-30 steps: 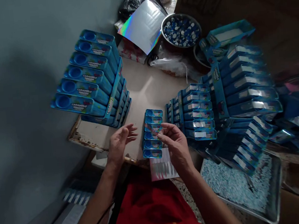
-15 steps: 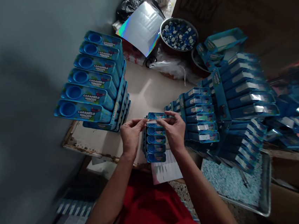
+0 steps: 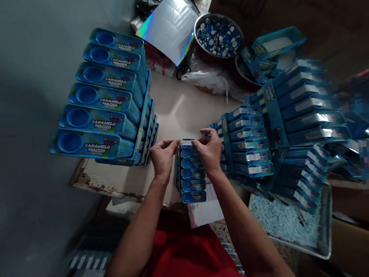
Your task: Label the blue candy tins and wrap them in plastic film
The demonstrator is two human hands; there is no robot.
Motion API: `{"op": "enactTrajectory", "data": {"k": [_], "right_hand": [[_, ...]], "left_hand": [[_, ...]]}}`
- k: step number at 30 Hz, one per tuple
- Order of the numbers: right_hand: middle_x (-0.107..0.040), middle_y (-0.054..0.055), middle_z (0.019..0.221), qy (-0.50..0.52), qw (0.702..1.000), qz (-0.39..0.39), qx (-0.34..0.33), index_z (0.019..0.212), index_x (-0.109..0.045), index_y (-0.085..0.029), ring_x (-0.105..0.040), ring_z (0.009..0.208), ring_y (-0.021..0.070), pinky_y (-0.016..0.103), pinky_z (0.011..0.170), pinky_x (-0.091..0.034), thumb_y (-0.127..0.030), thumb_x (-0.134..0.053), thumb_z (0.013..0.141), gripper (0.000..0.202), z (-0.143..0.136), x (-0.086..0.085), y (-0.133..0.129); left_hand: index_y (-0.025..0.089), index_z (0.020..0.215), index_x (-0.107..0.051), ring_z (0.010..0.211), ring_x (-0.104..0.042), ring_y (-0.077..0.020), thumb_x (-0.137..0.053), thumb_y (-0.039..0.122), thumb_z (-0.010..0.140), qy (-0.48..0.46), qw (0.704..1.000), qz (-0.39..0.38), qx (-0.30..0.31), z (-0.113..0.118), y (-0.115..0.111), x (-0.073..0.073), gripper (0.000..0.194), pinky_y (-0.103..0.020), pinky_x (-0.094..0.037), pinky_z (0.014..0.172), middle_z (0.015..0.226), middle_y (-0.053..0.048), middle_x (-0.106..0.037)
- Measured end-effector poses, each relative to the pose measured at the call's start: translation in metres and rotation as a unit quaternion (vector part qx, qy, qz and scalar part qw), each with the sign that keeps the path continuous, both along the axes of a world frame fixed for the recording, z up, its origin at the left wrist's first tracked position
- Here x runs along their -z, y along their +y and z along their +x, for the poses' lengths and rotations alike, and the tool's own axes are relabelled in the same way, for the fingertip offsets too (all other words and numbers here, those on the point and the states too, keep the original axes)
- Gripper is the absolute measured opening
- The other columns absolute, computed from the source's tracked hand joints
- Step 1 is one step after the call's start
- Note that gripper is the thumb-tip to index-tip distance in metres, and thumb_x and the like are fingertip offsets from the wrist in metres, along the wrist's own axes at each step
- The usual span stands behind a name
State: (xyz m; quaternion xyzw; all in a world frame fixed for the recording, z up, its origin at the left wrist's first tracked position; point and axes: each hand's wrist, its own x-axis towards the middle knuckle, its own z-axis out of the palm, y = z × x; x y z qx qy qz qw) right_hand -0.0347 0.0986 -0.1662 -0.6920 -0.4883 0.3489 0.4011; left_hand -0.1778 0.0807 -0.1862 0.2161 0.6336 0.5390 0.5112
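Between my two hands stretches a small pale strip (image 3: 186, 143), which looks like a sticker. My left hand (image 3: 163, 158) pinches its left end between thumb and fingers. At the other end, my right hand (image 3: 210, 150) has thumb and index finger closed on it. The strip lies over the top box of a row of small blue candy boxes (image 3: 192, 173); whether it touches the box I cannot tell. Under the near end of that row, a white sheet of strips (image 3: 207, 206) sticks out at the table's front edge.
Stacked blue boxes with round recesses (image 3: 99, 99) stand on the left of the table (image 3: 171, 109). More blue boxes (image 3: 250, 145) rise at the right, above a metal tray (image 3: 291, 228) of pale blue bits. Behind are a bowl of round pieces (image 3: 218, 37) and a shiny sheet (image 3: 172, 26).
Both hands have moved slightly up, bringing the strip from in front of the row onto the top box's position. The view has shifted a little.
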Motion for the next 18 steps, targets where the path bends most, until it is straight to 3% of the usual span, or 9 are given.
{"op": "enactTrajectory", "data": {"k": [4,9,12,15,18], "right_hand": [[-0.069,-0.004,0.076,-0.031,0.999,0.007,-0.011,0.114,-0.059,-0.022,-0.067,0.070,0.0180,0.030,0.072,-0.049,-0.022,-0.067,0.074,0.041,-0.003,0.001,0.001],[-0.064,0.000,0.089,-0.130,0.991,0.022,0.015,0.113,-0.058,-0.022,-0.060,0.088,0.0215,0.035,0.086,-0.046,-0.028,-0.076,0.069,0.048,0.004,0.002,0.002],[-0.055,-0.001,0.089,-0.057,0.997,-0.020,0.044,0.109,-0.055,-0.021,-0.054,0.084,0.0196,0.032,0.080,-0.045,-0.037,-0.081,0.064,0.055,0.012,0.012,0.003],[-0.045,-0.006,0.079,0.042,0.998,-0.051,0.025,0.113,-0.051,-0.020,-0.048,0.072,0.0154,0.028,0.069,-0.043,-0.042,-0.077,0.072,0.053,0.013,0.027,0.003],[-0.048,-0.004,0.083,-0.003,1.000,-0.018,0.005,0.121,-0.049,-0.021,-0.050,0.074,0.0161,0.030,0.074,-0.044,-0.036,-0.073,0.080,0.050,0.008,0.035,0.004]], "left_hand": [[0.011,0.078,-0.076,0.060,-0.064,-0.0132,-0.093,0.041,0.060,-0.024,1.000,-0.017,-0.001,0.002,0.003,0.001,0.039,-0.027,-0.055,0.063,0.068,-0.003,-0.070],[0.011,0.081,-0.072,0.064,-0.064,-0.0111,-0.098,0.039,0.051,-0.165,0.983,-0.086,0.007,0.003,0.003,0.008,0.049,-0.026,-0.054,0.069,0.070,-0.001,-0.070],[0.014,0.091,-0.068,0.067,-0.064,-0.0107,-0.099,0.031,0.050,-0.204,0.970,-0.129,-0.002,0.003,0.003,0.018,0.054,-0.024,-0.052,0.068,0.073,0.001,-0.069],[0.018,0.094,-0.063,0.059,-0.057,-0.0075,-0.098,0.030,0.056,-0.213,0.965,-0.150,0.003,0.004,0.008,0.031,0.053,-0.020,-0.047,0.060,0.069,0.005,-0.062],[0.018,0.094,-0.061,0.054,-0.051,-0.0063,-0.091,0.030,0.066,-0.215,0.963,-0.161,0.039,0.006,0.015,0.039,0.042,-0.019,-0.040,0.053,0.072,0.005,-0.060]]}}
